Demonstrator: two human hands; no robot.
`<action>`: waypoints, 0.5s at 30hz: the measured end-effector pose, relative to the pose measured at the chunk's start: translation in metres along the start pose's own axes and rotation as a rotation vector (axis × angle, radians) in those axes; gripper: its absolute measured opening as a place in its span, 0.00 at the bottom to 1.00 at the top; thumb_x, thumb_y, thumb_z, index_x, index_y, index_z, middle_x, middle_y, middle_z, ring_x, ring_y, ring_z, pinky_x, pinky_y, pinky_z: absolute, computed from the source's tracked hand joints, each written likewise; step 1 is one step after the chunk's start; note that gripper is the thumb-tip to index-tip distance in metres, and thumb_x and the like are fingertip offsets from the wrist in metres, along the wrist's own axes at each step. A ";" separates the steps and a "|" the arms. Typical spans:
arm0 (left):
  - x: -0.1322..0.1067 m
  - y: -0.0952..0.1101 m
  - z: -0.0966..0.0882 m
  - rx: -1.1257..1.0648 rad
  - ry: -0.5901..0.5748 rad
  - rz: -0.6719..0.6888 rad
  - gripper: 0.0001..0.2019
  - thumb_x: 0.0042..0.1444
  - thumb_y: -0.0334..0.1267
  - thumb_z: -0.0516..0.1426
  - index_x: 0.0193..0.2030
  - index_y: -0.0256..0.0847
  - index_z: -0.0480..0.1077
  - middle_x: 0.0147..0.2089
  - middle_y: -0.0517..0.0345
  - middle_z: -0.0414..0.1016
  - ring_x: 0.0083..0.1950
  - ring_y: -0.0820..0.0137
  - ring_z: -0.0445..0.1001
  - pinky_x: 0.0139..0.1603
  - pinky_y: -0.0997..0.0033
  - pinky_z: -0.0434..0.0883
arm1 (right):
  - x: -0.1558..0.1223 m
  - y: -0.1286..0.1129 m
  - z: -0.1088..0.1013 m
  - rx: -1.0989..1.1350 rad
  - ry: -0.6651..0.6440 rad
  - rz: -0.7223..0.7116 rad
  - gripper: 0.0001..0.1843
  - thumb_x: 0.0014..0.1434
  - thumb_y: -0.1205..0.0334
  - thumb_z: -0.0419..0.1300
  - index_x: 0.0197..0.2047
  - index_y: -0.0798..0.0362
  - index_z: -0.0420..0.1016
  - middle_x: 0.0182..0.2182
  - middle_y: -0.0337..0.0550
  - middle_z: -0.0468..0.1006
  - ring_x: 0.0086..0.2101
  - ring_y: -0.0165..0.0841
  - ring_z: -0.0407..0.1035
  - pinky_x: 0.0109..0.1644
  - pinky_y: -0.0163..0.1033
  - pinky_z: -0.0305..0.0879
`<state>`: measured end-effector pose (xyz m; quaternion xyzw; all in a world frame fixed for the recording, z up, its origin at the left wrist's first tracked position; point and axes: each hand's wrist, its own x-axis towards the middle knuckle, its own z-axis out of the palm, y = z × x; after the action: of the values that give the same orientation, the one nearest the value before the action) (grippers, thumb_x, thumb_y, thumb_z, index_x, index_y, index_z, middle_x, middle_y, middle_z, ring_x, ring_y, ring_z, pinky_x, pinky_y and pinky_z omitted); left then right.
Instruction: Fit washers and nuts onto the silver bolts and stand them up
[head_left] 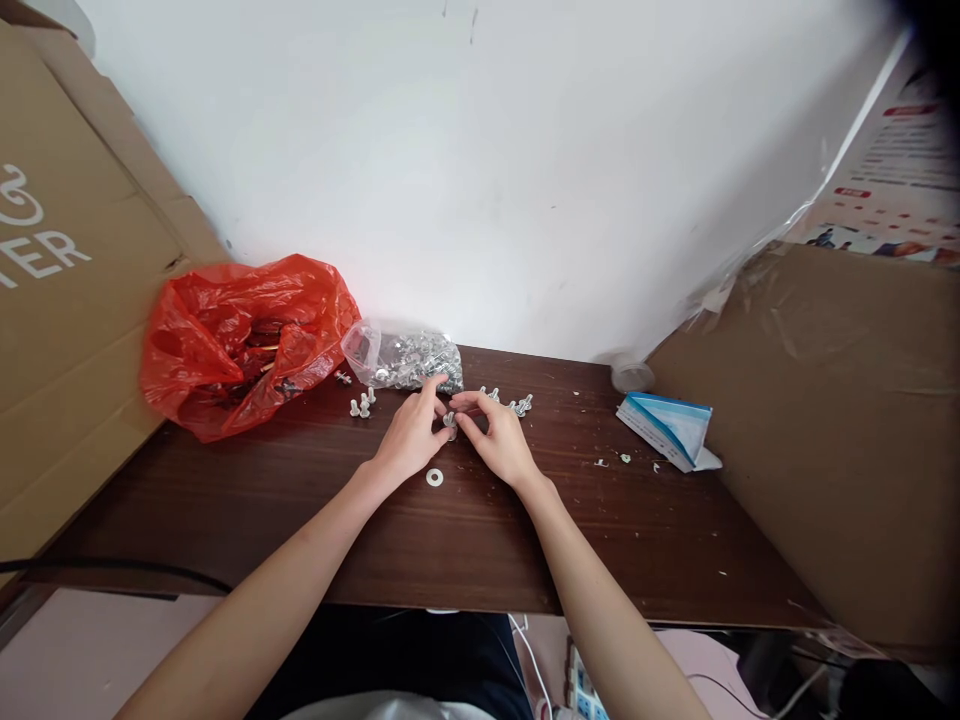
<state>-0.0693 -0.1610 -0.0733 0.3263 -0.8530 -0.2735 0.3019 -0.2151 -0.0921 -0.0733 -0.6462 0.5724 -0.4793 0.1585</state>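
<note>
My left hand (pixel 409 435) and my right hand (pixel 499 438) meet over the dark wooden table (pixel 315 520), fingertips pinched together on a small silver screw (pixel 450 422) held between them. A white washer (pixel 434 477) lies flat on the table just below the hands. Behind the hands a clear plastic bag of silver screws (pixel 401 357) rests against the wall. Loose screws stand to the left (pixel 362 405) and to the right (pixel 517 403) of the hands.
A crumpled red plastic bag (pixel 240 340) sits at the table's back left. A blue and white paper packet (pixel 667 427) lies at the right. Cardboard panels (pixel 67 330) flank both sides. Small debris dots the right half.
</note>
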 end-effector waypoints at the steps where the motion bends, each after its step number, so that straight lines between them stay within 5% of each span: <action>1: 0.001 0.000 -0.001 -0.003 0.023 0.006 0.33 0.48 0.26 0.60 0.61 0.40 0.55 0.39 0.57 0.72 0.40 0.67 0.70 0.46 0.63 0.69 | 0.000 0.000 -0.001 -0.013 0.009 -0.006 0.11 0.59 0.66 0.55 0.46 0.52 0.71 0.44 0.43 0.78 0.43 0.32 0.73 0.50 0.41 0.68; 8: 0.006 0.000 -0.005 -0.078 0.167 -0.041 0.20 0.49 0.24 0.56 0.51 0.37 0.66 0.41 0.56 0.70 0.35 0.73 0.69 0.40 0.70 0.70 | 0.000 0.000 -0.006 -0.124 0.055 -0.017 0.10 0.61 0.65 0.53 0.43 0.51 0.74 0.41 0.42 0.78 0.40 0.34 0.71 0.47 0.41 0.66; 15: 0.007 0.004 -0.007 -0.030 0.190 -0.042 0.13 0.51 0.23 0.54 0.41 0.38 0.73 0.35 0.58 0.70 0.34 0.73 0.69 0.40 0.71 0.70 | 0.000 0.004 -0.001 -0.147 0.012 -0.079 0.11 0.60 0.65 0.55 0.46 0.52 0.74 0.42 0.43 0.78 0.42 0.34 0.69 0.50 0.42 0.65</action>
<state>-0.0702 -0.1653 -0.0635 0.3637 -0.8094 -0.2605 0.3805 -0.2182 -0.0931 -0.0759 -0.6754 0.5810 -0.4456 0.0881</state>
